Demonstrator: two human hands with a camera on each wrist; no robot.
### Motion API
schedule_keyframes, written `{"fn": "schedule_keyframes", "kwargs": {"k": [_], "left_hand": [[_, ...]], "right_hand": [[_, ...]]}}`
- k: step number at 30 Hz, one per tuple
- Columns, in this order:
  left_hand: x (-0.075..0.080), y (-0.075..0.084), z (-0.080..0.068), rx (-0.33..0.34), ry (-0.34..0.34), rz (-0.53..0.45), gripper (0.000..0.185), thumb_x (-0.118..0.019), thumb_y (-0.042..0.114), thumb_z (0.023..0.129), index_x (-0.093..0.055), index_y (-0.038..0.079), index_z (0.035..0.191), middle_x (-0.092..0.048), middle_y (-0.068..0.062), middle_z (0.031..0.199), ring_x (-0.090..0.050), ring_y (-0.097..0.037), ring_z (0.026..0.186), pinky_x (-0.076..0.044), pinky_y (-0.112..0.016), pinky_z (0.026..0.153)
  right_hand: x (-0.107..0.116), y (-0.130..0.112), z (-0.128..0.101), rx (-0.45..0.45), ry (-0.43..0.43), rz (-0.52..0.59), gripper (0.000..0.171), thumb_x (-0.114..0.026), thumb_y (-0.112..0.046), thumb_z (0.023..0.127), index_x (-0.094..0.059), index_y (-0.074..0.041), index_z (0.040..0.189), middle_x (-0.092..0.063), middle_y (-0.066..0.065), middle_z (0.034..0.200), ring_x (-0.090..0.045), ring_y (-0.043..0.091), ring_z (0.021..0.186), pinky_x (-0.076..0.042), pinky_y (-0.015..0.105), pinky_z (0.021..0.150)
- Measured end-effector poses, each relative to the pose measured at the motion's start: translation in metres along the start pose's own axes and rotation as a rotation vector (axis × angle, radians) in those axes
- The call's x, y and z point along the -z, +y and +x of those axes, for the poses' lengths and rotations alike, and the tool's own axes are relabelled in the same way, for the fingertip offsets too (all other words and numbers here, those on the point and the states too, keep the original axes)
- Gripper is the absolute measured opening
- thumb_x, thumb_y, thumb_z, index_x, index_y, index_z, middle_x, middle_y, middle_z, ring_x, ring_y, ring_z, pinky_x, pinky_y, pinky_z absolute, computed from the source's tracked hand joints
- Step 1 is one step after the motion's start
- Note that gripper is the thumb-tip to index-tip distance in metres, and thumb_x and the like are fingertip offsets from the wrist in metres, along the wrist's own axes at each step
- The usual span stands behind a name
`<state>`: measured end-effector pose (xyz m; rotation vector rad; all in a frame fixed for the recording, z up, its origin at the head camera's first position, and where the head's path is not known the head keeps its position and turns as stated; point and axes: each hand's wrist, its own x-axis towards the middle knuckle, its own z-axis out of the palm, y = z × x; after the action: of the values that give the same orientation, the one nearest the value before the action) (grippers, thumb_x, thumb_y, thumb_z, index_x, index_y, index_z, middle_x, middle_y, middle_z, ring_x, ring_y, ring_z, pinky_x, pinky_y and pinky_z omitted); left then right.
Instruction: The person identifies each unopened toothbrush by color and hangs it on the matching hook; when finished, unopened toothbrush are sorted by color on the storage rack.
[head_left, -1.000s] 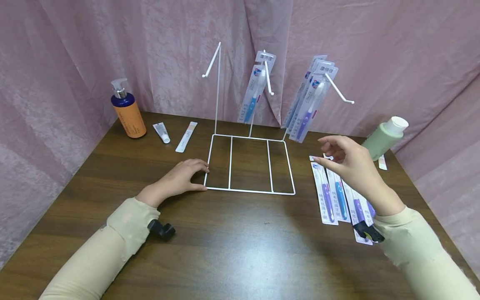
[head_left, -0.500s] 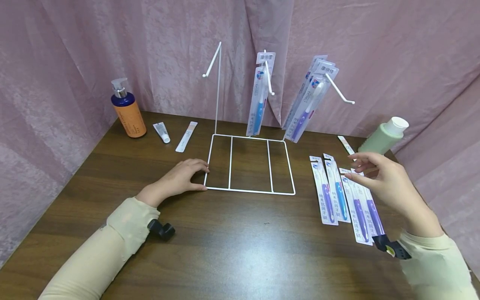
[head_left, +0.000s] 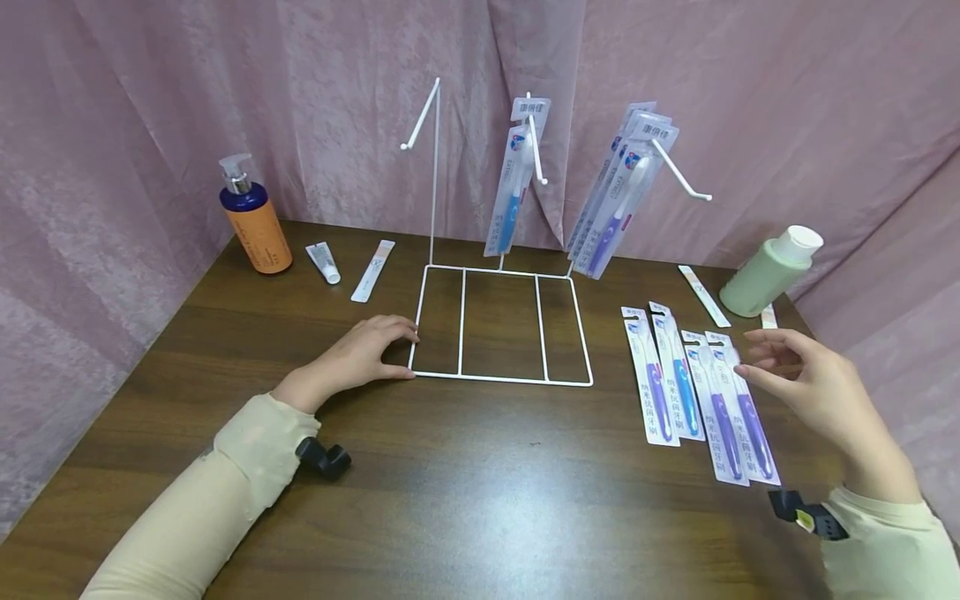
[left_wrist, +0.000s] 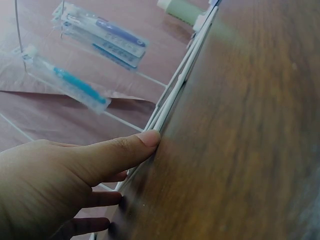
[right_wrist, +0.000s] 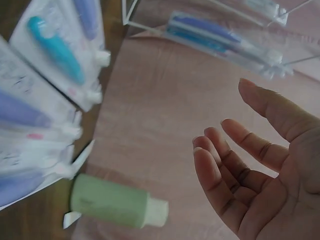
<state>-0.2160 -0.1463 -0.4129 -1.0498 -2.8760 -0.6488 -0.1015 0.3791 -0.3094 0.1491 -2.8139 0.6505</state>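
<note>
Dark wood table point(head_left: 465, 492) in front, w/ both cream sleeves at the near edge. Left hand point(head_left: 360, 357) lies flat on the table, fingers straight, fingertips touching the near left corner of the white wire rack point(head_left: 501, 325); it grips nothing. Right hand point(head_left: 810, 390) hovers at the right, fingers loosely spread and empty, just right of four toothbrush packs point(head_left: 693, 392) lying side by side on the table (purple, blue, purple, purple). Farther back the rack's three hooks rise: left one bare, middle one w/ a blue toothbrush pack point(head_left: 513, 187), right one w/ several purple packs point(head_left: 621, 200). Far left: pump bottle point(head_left: 251, 221), small tube point(head_left: 323, 262), a sachet point(head_left: 372, 270). Far right: a green bottle point(head_left: 768, 271) leaning over, pink curtain point(head_left: 225, 83) behind.
</note>
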Motion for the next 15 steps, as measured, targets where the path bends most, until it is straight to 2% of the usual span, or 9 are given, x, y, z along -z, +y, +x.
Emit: {"fn": "schedule_keyframes", "kwargs": {"k": [6,12,15], "left_hand": [[0.000,0.000,0.000,-0.005,-0.002,0.002,0.050,-0.079,0.034,0.078,-0.064,0.005,0.116,-0.058,-0.014,0.131,-0.050,-0.033,0.126,-0.037,-0.054,0.107],[0.000,0.000,0.001,-0.003,-0.003,0.001,0.050,-0.079,0.034,0.078,-0.064,0.005,0.116,-0.058,-0.014,0.131,-0.050,-0.034,0.126,-0.037,-0.054,0.107],[0.000,-0.002,0.000,0.000,-0.002,0.001,0.050,-0.079,0.034,0.078,-0.064,0.005,0.116,-0.058,-0.014,0.131,-0.050,-0.034,0.126,-0.037,-0.054,0.107]], "right_hand": [[-0.006,0.019,-0.007,-0.047,-0.031,-0.027,0.041,-0.075,-0.021,0.083,-0.061,-0.001,0.116,-0.056,-0.025,0.075,-0.047,-0.017,0.066,-0.036,0.011,0.056],[-0.016,0.038,-0.010,-0.092,-0.083,-0.067,0.043,-0.073,-0.025,0.084,-0.061,0.002,0.116,-0.069,0.013,0.087,-0.044,-0.019,0.068,-0.037,0.016,0.056],[-0.020,0.047,-0.010,-0.118,-0.116,-0.079,0.045,-0.072,-0.027,0.086,-0.060,0.002,0.117,-0.069,0.019,0.093,-0.043,-0.018,0.068,-0.036,0.018,0.057]]}}
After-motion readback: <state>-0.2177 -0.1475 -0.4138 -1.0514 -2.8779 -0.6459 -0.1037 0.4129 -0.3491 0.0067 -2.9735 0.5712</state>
